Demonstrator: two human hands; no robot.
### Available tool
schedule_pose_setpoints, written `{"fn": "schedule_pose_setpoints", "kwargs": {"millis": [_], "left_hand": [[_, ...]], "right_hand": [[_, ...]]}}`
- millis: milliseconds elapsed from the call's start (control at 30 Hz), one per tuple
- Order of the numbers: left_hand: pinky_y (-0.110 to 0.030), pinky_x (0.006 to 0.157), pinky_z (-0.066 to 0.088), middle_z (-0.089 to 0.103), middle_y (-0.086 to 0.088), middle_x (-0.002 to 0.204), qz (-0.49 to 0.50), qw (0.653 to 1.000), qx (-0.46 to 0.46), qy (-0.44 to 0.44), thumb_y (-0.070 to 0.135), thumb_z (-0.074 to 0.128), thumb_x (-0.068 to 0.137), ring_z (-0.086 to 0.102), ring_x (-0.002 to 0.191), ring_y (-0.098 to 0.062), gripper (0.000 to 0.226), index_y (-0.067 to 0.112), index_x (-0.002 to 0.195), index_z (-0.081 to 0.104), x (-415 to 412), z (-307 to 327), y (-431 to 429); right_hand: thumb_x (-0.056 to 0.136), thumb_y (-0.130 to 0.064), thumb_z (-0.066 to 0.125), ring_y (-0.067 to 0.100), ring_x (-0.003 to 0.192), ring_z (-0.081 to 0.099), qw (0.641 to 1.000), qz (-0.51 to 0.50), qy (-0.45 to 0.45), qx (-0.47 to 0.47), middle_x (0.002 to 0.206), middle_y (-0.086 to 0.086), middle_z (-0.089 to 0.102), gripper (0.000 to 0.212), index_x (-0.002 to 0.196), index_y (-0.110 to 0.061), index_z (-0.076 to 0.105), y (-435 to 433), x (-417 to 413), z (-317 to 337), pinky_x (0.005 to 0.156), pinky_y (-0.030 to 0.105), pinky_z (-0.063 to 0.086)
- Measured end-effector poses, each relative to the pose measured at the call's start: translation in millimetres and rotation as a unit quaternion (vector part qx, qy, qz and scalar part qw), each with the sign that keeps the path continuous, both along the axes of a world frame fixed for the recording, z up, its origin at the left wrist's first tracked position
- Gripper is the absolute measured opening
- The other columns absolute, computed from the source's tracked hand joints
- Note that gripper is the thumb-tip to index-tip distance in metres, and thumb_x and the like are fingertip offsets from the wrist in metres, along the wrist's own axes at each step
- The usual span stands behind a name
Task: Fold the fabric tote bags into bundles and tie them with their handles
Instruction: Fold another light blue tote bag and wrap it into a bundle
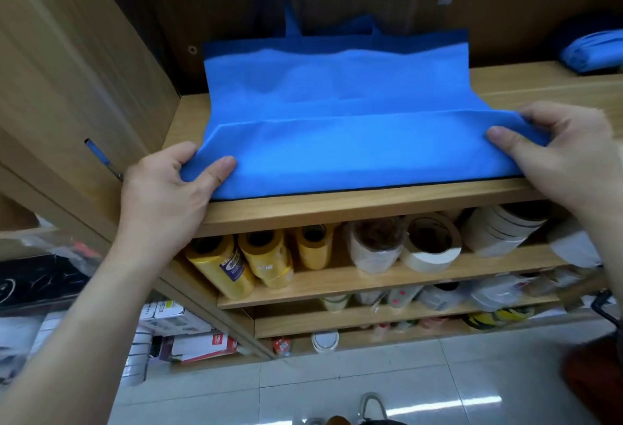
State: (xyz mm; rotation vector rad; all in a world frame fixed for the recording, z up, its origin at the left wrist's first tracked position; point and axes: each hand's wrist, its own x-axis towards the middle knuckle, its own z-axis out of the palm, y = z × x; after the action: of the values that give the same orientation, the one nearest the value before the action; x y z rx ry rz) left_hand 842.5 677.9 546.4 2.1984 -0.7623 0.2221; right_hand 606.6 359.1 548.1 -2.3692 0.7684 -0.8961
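Both hands, the left hand (168, 188) and the right hand (559, 151), are pinching the near corners of the blue tote bag (337, 94) lying on the wooden shelf (371, 208), making the first fold, and next, I think, they are needing to roll this folded strip between the grips away toward the handles (293, 24).
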Motion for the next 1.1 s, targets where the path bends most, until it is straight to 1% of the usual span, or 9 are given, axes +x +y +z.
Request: {"fn": "schedule_pose_setpoints", "kwargs": {"millis": [67,200,533,667,767,867,933,1000,1100], "left_hand": [[-0.039,0.058,0.042,0.051,-0.005,0.061,0.033,0.997,0.048,-0.040,0.051,0.061,0.089,0.049,0.061,-0.021,0.040,0.013,0.077,0.059,0,2,-6],[-0.042,0.071,0.045,0.066,-0.015,0.094,0.087,0.982,0.151,-0.076,0.051,0.057,0.092,0.057,0.088,-0.038,0.044,0.016,0.118,0.063,-5,5,-18],[-0.041,0.069,0.047,0.056,-0.002,0.095,0.029,0.980,0.156,-0.120,0.033,0.058,0.095,0.053,0.088,-0.027,0.024,0.030,0.116,0.070,0,1,-15],[-0.057,0.100,0.035,0.059,-0.005,0.132,-0.103,0.940,0.245,-0.211,0.017,0.048,0.094,0.046,0.123,-0.032,0.034,0.027,0.116,0.071,11,-1,-14],[-0.039,0.119,0.019,0.038,0.014,0.149,-0.221,0.932,0.277,-0.076,0.055,0.031,0.089,0.029,0.143,-0.011,0.058,0.033,0.140,0.048,16,7,-10],[-0.013,0.113,0.003,0.012,0.031,0.151,-0.252,0.921,0.293,-0.037,0.086,0.031,0.067,0.006,0.142,0.010,0.089,0.047,0.146,0.021,18,6,0],[-0.003,0.108,-0.002,0.009,0.033,0.152,-0.257,0.916,0.303,-0.060,0.088,0.040,0.060,0.002,0.141,0.014,0.098,0.048,0.146,0.018,19,5,5],[0.001,0.107,0.000,0.016,0.032,0.152,-0.257,0.919,0.293,-0.060,0.080,0.054,0.061,0.007,0.141,0.015,0.096,0.048,0.145,0.023,20,5,8],[-0.001,0.109,0.013,0.036,0.034,0.143,-0.260,0.938,0.230,-0.013,0.051,0.077,0.072,0.023,0.135,0.019,0.073,0.047,0.137,0.043,17,9,16]], "right_hand": [[0.087,-0.028,0.073,0.002,0.082,0.052,0.999,-0.039,0.016,-0.026,0.090,-0.002,0.062,0.021,0.101,-0.012,0.070,5,4,-1,0.071,0.009,0.039],[0.087,-0.032,0.072,0.023,0.098,0.057,0.992,-0.068,0.085,-0.062,0.101,0.009,0.065,0.033,0.104,-0.005,0.068,5,14,2,0.087,0.033,0.043],[0.091,-0.046,0.057,0.042,0.092,0.056,0.960,-0.104,0.238,-0.107,0.101,0.016,0.059,0.037,0.113,-0.025,0.037,7,28,11,0.072,0.043,0.043],[0.092,-0.046,0.055,0.039,0.105,0.052,0.948,-0.105,0.257,-0.157,0.120,0.013,0.048,0.037,0.122,-0.028,0.044,7,23,7,0.075,0.045,0.044],[0.097,-0.041,0.045,0.034,0.129,0.041,0.930,0.020,0.235,-0.281,0.138,0.010,0.048,0.036,0.127,-0.026,0.058,8,16,1,0.093,0.055,0.035],[0.087,-0.078,0.018,0.011,0.143,0.031,0.925,0.129,0.311,-0.174,0.154,-0.012,0.037,0.067,0.139,-0.046,0.046,2,9,2,0.105,0.044,0.029],[0.071,-0.095,0.025,-0.001,0.145,0.020,0.919,0.182,0.338,-0.090,0.156,-0.027,0.023,0.077,0.140,-0.062,0.030,-7,2,2,0.114,0.034,0.022],[0.064,-0.093,0.048,-0.010,0.144,0.014,0.912,0.223,0.340,-0.060,0.153,-0.037,0.019,0.082,0.139,-0.067,0.028,-16,-4,6,0.117,0.029,0.015],[0.067,-0.071,0.070,-0.013,0.139,0.026,0.921,0.254,0.292,0.054,0.143,-0.040,0.037,0.066,0.128,-0.064,0.048,-26,-13,14,0.118,0.027,0.018]]}}
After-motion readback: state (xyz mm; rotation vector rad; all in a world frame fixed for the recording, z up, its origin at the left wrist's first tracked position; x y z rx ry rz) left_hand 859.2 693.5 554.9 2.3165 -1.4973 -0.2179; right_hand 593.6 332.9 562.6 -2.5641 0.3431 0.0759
